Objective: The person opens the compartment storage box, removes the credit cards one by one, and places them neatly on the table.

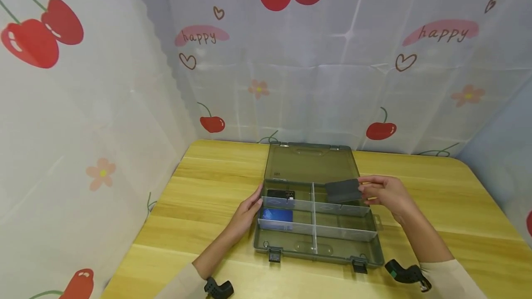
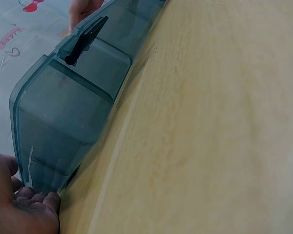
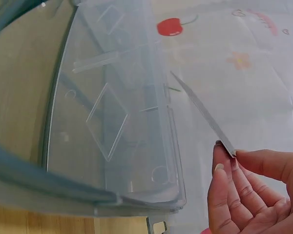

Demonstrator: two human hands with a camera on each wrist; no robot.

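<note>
An open, dark translucent divided storage box (image 1: 284, 255) lies on the table with its lid (image 1: 311, 163) folded back. My right hand (image 1: 386, 193) pinches a dark grey card (image 1: 342, 191) by one edge, above the back right compartment. In the right wrist view the card (image 3: 205, 114) shows almost edge-on, between the thumb and fingers of the right hand (image 3: 249, 195). My left hand (image 1: 245, 216) holds the box's left side. In the left wrist view, curled fingers (image 2: 39, 197) touch the box wall. A black VIP card (image 1: 280, 194) and a blue card (image 1: 277, 216) lie in left compartments.
Clear dividers (image 1: 345, 233) split the box into several compartments. Two dark latches, left (image 1: 274, 255) and right (image 1: 359, 265), hang at its front edge. The wooden table (image 1: 199, 193) meets a cherry-printed curtain (image 1: 291, 96) at the back and left.
</note>
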